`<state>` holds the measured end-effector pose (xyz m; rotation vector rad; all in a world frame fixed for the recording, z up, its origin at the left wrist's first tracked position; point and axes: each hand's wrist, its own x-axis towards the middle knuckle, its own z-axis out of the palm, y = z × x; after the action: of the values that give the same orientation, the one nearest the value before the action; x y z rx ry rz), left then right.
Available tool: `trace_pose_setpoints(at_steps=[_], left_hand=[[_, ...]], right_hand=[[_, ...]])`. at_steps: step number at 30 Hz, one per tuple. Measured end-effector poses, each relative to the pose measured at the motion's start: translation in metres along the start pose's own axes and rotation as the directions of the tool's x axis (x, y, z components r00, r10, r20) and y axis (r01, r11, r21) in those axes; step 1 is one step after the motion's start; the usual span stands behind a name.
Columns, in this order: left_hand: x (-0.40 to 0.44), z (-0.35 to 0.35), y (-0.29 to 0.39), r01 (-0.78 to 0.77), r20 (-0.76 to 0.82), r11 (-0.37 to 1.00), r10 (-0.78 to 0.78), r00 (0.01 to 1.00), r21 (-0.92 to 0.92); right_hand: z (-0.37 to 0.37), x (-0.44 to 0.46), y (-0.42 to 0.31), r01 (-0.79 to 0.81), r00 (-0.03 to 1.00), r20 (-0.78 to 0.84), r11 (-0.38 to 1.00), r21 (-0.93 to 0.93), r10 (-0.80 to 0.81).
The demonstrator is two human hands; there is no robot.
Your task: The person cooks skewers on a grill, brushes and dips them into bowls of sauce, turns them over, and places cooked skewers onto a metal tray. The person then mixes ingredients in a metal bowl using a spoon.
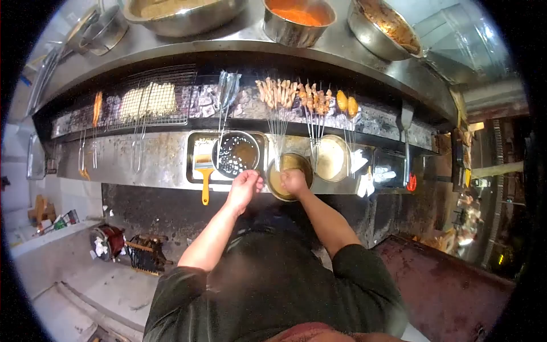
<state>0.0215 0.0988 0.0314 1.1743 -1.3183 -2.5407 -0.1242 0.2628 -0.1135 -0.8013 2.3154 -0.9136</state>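
Note:
My right hand [294, 182] is closed in a fist over a round bowl of tan seasoning [276, 183]; what its fingers hold is hidden. My left hand [246, 187] has its fingers curled in toward the thumb, between that bowl and a pot of dark liquid [246, 153] with pale floating bits. Whatever is in it cannot be made out. Just beyond, meat skewers [277, 93] lie over the coals, their metal ends reaching toward the seasoning bowl. Beside them are browner meat skewers [314, 100]. An orange-handled brush [205, 176] rests on the tray [195, 139] at left.
Along the charcoal grill [205, 101] lie a wire grilling basket [151, 97] with pale food, silvery skewers [228, 88] and yellow skewered pieces [347, 104]. A bowl of pale contents [331, 158] and a spatula [407, 122] stand right. A pot of red sauce [299, 20] sits on the upper shelf.

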Motion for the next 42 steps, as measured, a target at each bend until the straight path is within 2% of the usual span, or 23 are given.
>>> trace_pose_setpoints(at_steps=[2, 3, 5, 7, 8, 9, 11, 12, 15, 17, 19, 22, 26, 27, 29, 31, 32, 33, 34, 35, 36, 39, 42], left_hand=[[0.017, 0.017, 0.004, -0.021, 0.001, 1.0, 0.021, 1.0, -0.016], [0.024, 0.023, 0.004, -0.046, 0.002, 0.999, 0.046, 0.999, 0.001], [0.04, 0.036, 0.019, -0.043, 0.086, 0.965, 0.022, 0.996, 0.257], [0.046, 0.059, 0.032, -0.155, 0.001, 0.873, 0.174, 0.985, 0.463], [0.086, 0.058, -0.006, -0.126, -0.011, 0.936, 0.137, 0.99, 0.329], [0.091, 0.063, -0.008, -0.176, -0.046, 0.908, 0.208, 0.977, 0.38], [0.096, 0.076, -0.006, -0.263, -0.117, 0.832, 0.361, 0.925, 0.489], [0.087, 0.085, 0.004, -0.219, -0.158, 0.877, 0.311, 0.937, 0.428], [0.085, 0.092, 0.004, -0.223, -0.185, 0.759, 0.412, 0.892, 0.611], [0.086, 0.096, 0.005, -0.168, -0.222, 0.681, 0.447, 0.867, 0.713], [0.079, 0.103, 0.009, -0.102, -0.264, 0.632, 0.457, 0.849, 0.768], [0.073, 0.113, 0.012, -0.015, -0.329, 0.566, 0.501, 0.801, 0.824], [0.066, 0.111, 0.016, 0.095, -0.377, 0.511, 0.481, 0.791, 0.854], [0.067, 0.109, 0.015, 0.112, -0.376, 0.502, 0.463, 0.803, 0.858], [0.067, 0.105, 0.017, 0.004, -0.319, 0.543, 0.486, 0.814, 0.84], [0.071, 0.096, 0.008, -0.129, -0.251, 0.583, 0.526, 0.813, 0.802], [0.094, 0.083, -0.016, -0.305, -0.15, 0.42, 0.762, 0.63, 0.855], [0.093, 0.078, -0.014, -0.383, -0.181, 0.758, 0.541, 0.821, 0.528], [0.085, 0.074, -0.004, -0.294, -0.074, 0.951, 0.301, 0.951, 0.1], [0.078, 0.072, 0.004, -0.059, 0.142, 0.947, 0.109, 0.984, -0.317], [0.06, 0.081, 0.019, -0.018, 0.161, 0.882, 0.106, 0.981, -0.471], [0.07, 0.061, 0.013, 0.104, 0.309, 0.787, 0.114, 0.944, -0.608], [0.073, 0.057, 0.014, 0.022, 0.191, 0.88, 0.078, 0.978, -0.475]], right_hand=[[-0.031, -0.017, -0.026, -0.11, 0.994, 0.029, 0.991, 0.071, 0.108], [-0.052, -0.028, -0.047, -0.125, 0.992, 0.032, 0.992, -0.035, 0.126], [-0.065, -0.043, -0.032, -0.262, 0.965, 0.062, 0.919, 0.296, 0.255], [-0.12, -0.061, -0.092, -0.325, 0.942, 0.104, 0.794, 0.514, 0.318], [-0.14, -0.061, -0.103, -0.31, 0.939, 0.053, 0.769, 0.559, 0.34], [-0.163, -0.054, -0.113, -0.288, 0.934, 0.006, 0.743, 0.605, 0.358], [-0.215, -0.031, -0.144, -0.189, 0.969, -0.024, 0.805, 0.562, 0.244], [-0.232, -0.011, -0.154, -0.151, 0.977, -0.051, 0.84, 0.522, 0.208], [-0.259, 0.048, -0.185, -0.045, 0.994, -0.074, 0.913, 0.405, 0.082], [-0.262, 0.084, -0.208, 0.202, 0.979, -0.062, 0.95, 0.237, -0.193], [-0.257, 0.113, -0.227, 0.247, 0.968, -0.02, 0.935, 0.255, -0.25], [-0.247, 0.132, -0.238, 0.442, 0.88, -0.121, 0.885, -0.147, -0.46], [-0.251, 0.152, -0.226, 0.48, 0.842, -0.087, 0.812, -0.331, -0.533], [-0.248, 0.15, -0.231, 0.461, 0.875, -0.07, 0.87, -0.174, -0.478], [-0.245, 0.148, -0.248, 0.371, 0.928, -0.021, 0.919, 0.135, -0.372], [-0.232, 0.151, -0.254, 0.355, 0.929, 0.071, 0.928, 0.117, -0.364], [-0.23, 0.152, -0.255, 0.426, 0.905, 0.015, 0.903, -0.047, -0.426], [-0.226, 0.155, -0.256, 0.477, 0.869, -0.028, 0.852, -0.213, -0.494], [-0.223, 0.158, -0.255, 0.479, 0.868, -0.033, 0.854, -0.205, -0.495], [-0.222, 0.162, -0.252, 0.481, 0.867, -0.033, 0.854, -0.198, -0.497], [-0.22, 0.162, -0.252, 0.48, 0.869, -0.033, 0.857, -0.188, -0.494], [-0.221, 0.164, -0.26, 0.434, 0.893, -0.065, 0.89, -0.141, -0.446], [-0.216, 0.161, -0.273, 0.475, 0.858, -0.08, 0.844, -0.247, -0.507]])
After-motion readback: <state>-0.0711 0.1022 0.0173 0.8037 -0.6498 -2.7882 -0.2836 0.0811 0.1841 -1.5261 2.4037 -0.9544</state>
